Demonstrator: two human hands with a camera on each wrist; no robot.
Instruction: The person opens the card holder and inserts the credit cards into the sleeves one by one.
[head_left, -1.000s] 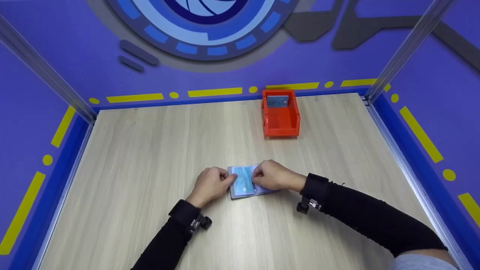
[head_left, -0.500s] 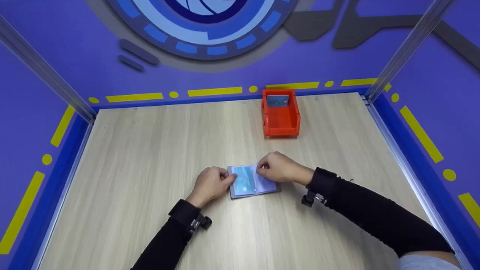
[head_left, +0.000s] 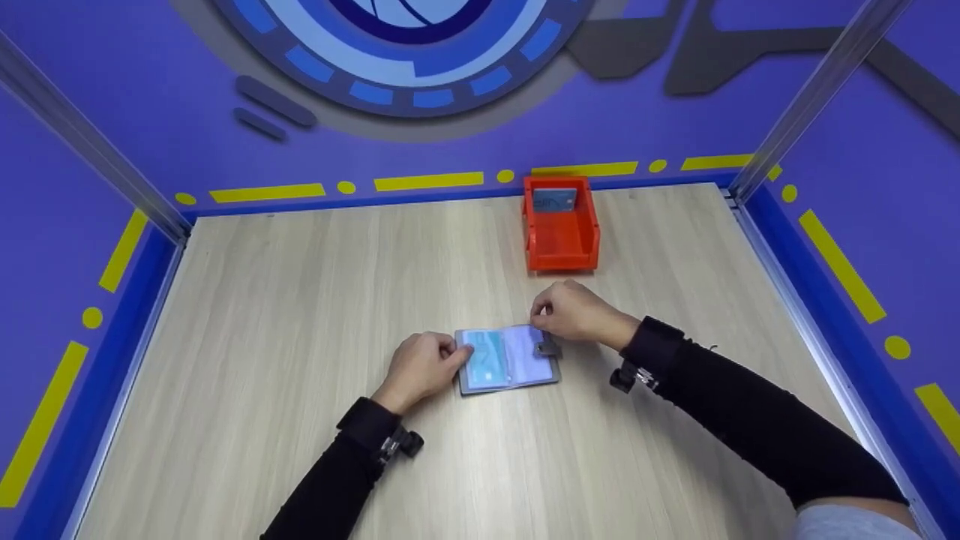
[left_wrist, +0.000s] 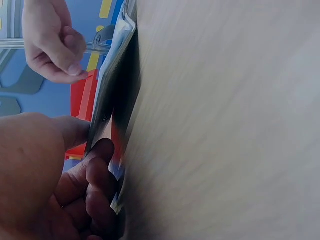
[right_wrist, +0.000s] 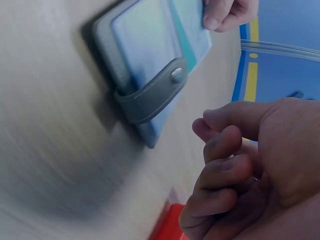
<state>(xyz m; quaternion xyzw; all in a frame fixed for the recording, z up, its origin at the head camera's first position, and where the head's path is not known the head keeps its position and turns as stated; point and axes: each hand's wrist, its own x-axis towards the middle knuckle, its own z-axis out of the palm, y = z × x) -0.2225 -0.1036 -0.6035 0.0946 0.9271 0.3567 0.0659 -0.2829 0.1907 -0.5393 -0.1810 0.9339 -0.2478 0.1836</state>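
A grey card holder (head_left: 556, 370) lies spread on the table, its clear sleeves facing up. Behind the left sleeve shows a teal card (head_left: 487, 358). My left hand (head_left: 426, 367) pinches the holder's left edge, thumb on top and fingers beneath, as the left wrist view shows. The grey snap strap (right_wrist: 155, 92) folds over the right-hand edge onto the sleeve. Just above that edge, my right hand (head_left: 574, 311) hovers apart from the holder; its fingers are loosely curled and hold nothing.
An orange-red bin (head_left: 562, 264) stands at the back, right of centre, with a grey-blue card (head_left: 554, 199) leaning against its rear wall. Purple panels (head_left: 420, 161) enclose the wooden table (head_left: 315, 300) at the back and sides.
My right hand has left the holder's sleeves and moved up and right, uncovering the right page and the strap. My left hand keeps its place.
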